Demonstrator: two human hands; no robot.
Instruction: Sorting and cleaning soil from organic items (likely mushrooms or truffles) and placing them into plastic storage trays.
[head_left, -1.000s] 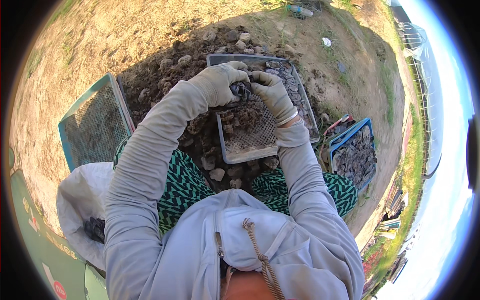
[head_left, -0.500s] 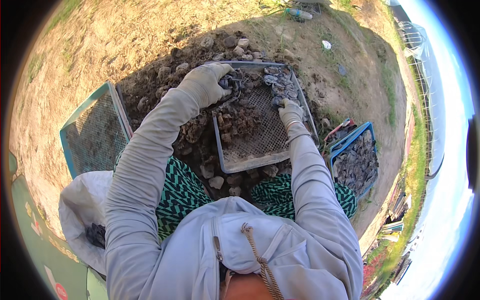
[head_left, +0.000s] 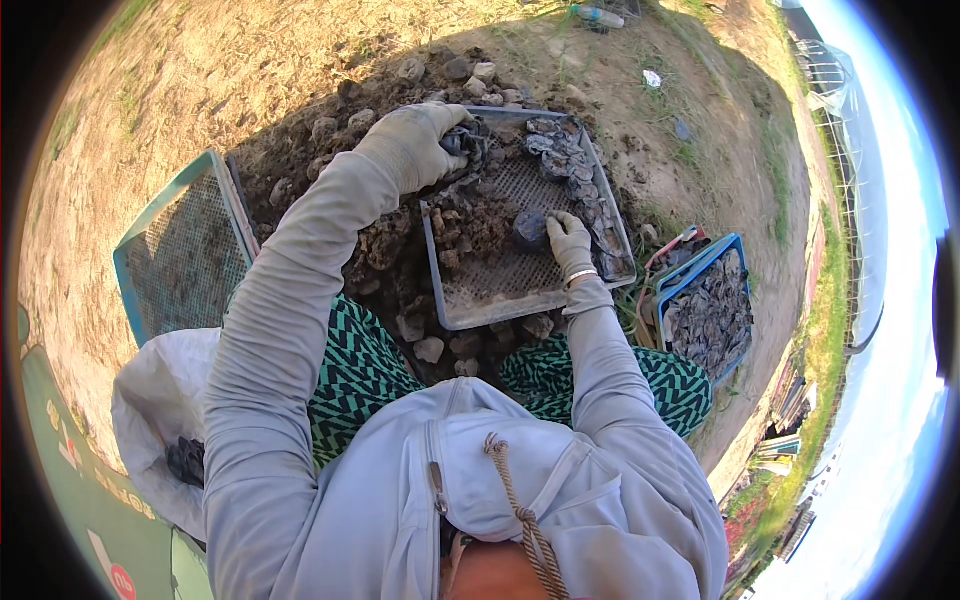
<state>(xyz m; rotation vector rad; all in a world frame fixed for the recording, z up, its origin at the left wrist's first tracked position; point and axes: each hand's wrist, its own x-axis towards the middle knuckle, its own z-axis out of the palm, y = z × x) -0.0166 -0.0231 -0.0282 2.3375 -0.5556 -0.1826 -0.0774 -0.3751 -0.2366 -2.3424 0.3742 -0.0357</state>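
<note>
My gloved left hand [head_left: 420, 148] is closed on a crumpled dark plastic piece [head_left: 462, 142] over the upper left of a grey mesh tray [head_left: 510, 305]. My gloved right hand [head_left: 566, 240] grips a dark, flattish plastic piece [head_left: 530, 232] in the middle of that tray. Crumbly brown soil [head_left: 465, 230] lies in the tray's left part. Crinkled dark plastic pieces [head_left: 560, 150] lie in a band along its far right corner and right side.
A teal mesh tray [head_left: 185, 255] leans at left, beside a white sack [head_left: 160, 390] with dark contents. Blue trays [head_left: 702, 310] with dark pieces stand at right. Soil clods and stones [head_left: 330, 140] surround the grey tray. A plastic bottle [head_left: 598, 17] lies beyond.
My right hand has left my left hand, moved to the tray's right side, then shifted slightly leftward with a dark piece. My left hand has moved slightly toward the far edge.
</note>
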